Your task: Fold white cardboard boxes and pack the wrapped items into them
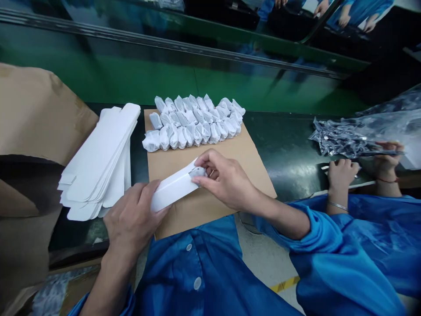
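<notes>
My left hand (133, 219) is closed round the near end of a long white carton box (173, 188), held over a brown cardboard sheet (243, 153). At the box's open far end, my right hand (223, 177) pinches a small grey-white wrapped item (198, 173). Several more white wrapped items (194, 123) lie in rows on the far part of the cardboard. A stack of flat white carton blanks (98, 160) lies to the left of the sheet.
A co-worker's two hands (342, 173) rest at the right by a pile of clear plastic bags (348, 138). A large brown cardboard box (33, 118) stands at the left. A green conveyor belt (164, 79) runs along the back. Other people's hands show at the top right.
</notes>
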### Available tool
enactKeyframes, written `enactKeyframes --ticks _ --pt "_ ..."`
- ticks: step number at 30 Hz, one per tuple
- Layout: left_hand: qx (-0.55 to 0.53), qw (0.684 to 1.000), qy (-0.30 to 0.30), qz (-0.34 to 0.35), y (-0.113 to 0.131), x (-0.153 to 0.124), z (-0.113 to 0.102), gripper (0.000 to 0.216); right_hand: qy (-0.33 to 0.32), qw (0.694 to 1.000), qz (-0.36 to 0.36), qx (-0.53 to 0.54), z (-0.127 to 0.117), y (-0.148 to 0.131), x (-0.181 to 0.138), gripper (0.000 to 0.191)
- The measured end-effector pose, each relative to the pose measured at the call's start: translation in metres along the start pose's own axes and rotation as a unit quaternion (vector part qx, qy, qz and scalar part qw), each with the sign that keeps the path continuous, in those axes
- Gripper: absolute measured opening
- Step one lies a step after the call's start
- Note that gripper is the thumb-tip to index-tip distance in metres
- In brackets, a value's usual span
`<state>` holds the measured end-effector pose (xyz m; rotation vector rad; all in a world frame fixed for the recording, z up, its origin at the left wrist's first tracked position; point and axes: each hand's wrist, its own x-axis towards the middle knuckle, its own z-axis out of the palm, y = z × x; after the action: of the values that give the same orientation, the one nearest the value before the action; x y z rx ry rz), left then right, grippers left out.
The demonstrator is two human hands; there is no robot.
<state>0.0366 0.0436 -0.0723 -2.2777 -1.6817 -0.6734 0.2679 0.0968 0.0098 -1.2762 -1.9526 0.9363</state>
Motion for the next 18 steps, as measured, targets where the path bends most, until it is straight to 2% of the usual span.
enactKeyframes --ticks 3,5,7,9,11,12,14,16,17,18 --pt "0.009 1.000 -0.004 -0.012 0.001 -0.001 0.002 0.040 0.060 0.997 0.009 0.043 0.016 0.010 -0.012 0.017" --pt "0.024 1.000 0.002 -0.018 0.004 -0.001 0.002 0.037 0.052 0.998 -0.041 -0.001 0.018 0.011 -0.018 0.014" --pt "0.038 0.999 0.014 -0.020 0.006 0.000 0.003 0.034 -0.010 0.993 -0.096 -0.063 0.016 0.009 -0.023 0.030" --pt "0.039 0.999 0.033 -0.019 0.007 0.002 0.004 0.034 -0.069 0.983 -0.120 -0.122 0.010 0.006 -0.029 0.056" --pt "0.025 0.998 0.046 -0.026 0.009 0.006 0.004 0.034 -0.088 0.970 -0.129 -0.186 0.003 0.004 -0.035 0.073" --pt "0.010 0.998 0.052 -0.033 0.012 0.008 0.005 0.034 -0.067 0.963 -0.145 -0.215 0.001 0.004 -0.038 0.075" --pt "-0.030 0.996 0.063 -0.054 0.022 0.014 0.005 0.036 0.063 0.960 -0.165 -0.219 -0.002 0.005 -0.045 0.069" --pt "-0.062 0.992 0.076 -0.082 0.042 0.021 0.005 0.040 0.218 0.960 -0.136 -0.107 0.003 0.009 -0.050 0.063" --pt "-0.073 0.990 0.080 -0.089 0.055 0.026 0.004 0.043 0.261 0.960 -0.098 -0.023 0.007 0.013 -0.052 0.064" --pt "-0.086 0.989 0.077 -0.086 0.067 0.031 0.004 0.046 0.271 0.960 -0.047 0.062 0.011 0.017 -0.053 0.068"
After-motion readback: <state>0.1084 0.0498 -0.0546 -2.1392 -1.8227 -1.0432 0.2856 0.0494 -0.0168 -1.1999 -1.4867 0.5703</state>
